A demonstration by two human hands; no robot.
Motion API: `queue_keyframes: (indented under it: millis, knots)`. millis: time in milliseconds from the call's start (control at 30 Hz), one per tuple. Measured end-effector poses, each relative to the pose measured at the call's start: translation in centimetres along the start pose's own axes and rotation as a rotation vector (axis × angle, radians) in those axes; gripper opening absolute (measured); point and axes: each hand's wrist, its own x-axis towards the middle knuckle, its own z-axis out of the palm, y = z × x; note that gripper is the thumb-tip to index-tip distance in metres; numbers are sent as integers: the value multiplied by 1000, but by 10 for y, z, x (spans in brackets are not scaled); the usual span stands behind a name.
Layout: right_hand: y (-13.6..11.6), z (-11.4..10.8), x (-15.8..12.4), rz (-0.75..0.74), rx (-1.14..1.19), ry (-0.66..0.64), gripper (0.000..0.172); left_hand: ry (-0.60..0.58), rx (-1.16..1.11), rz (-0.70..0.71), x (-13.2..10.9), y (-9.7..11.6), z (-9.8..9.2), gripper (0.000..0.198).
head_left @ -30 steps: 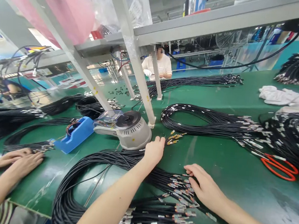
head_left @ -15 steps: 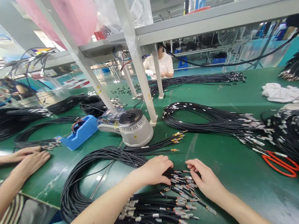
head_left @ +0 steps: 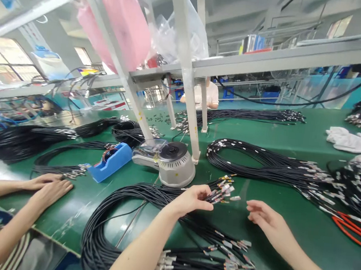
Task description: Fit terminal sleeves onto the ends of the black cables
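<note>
Head view: our left hand [head_left: 193, 200] held a small clutch of terminated wire ends [head_left: 224, 188], pinched between thumb and fingertips. The clutch was lifted off the green bench [head_left: 286, 236], just on the near side of the grey tape dispenser [head_left: 174, 165]. The terminals stuck out to the right past the fingers, probably so they were visible and clear of the grip. Their wires ran down into the black wire bundle [head_left: 116, 218] coiled near-left, with its other ends fanned out at the near edge. Our right hand [head_left: 266, 221] hovered just right of the terminals, fingers loosely apart and half curled, touching nothing. The blue tape dispenser [head_left: 111, 166] sat left of the grey one. The red-handled scissors [head_left: 356, 226] lay well apart at the right, looking within reach. The co-worker's hands [head_left: 49, 188] rested flat on the bench, near-left.
</note>
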Motion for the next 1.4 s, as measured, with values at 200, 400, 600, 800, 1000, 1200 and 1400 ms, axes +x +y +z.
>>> queue_keyframes:
  millis: [200, 400, 600, 800, 1000, 1200, 1400]
  knots:
    - [-34, 4, 13, 5, 7, 33, 32, 180, -251, 123, -2, -1, -9, 31]
    - [-95, 57, 44, -70, 100, -112, 29, 244, -426, 216, -7, 6, -15, 30]
    - [-119, 124, 74, -146, 180, -349, 22, 300, -578, 237, -16, 16, -18, 34]
    - [-126, 122, 84, -180, -43, -132, 23, 453, -776, 305, -21, 19, -33, 25]
    - [-131, 123, 88, -186, -141, -155, 29, 583, -566, 306, -17, 21, -24, 32]
    - [-131, 139, 90, -183, -138, -85, 29, 535, -456, 370, -19, 26, -20, 53]
    - [-122, 128, 91, -129, -55, -54, 31, 736, -234, 369, -18, 21, -25, 9]
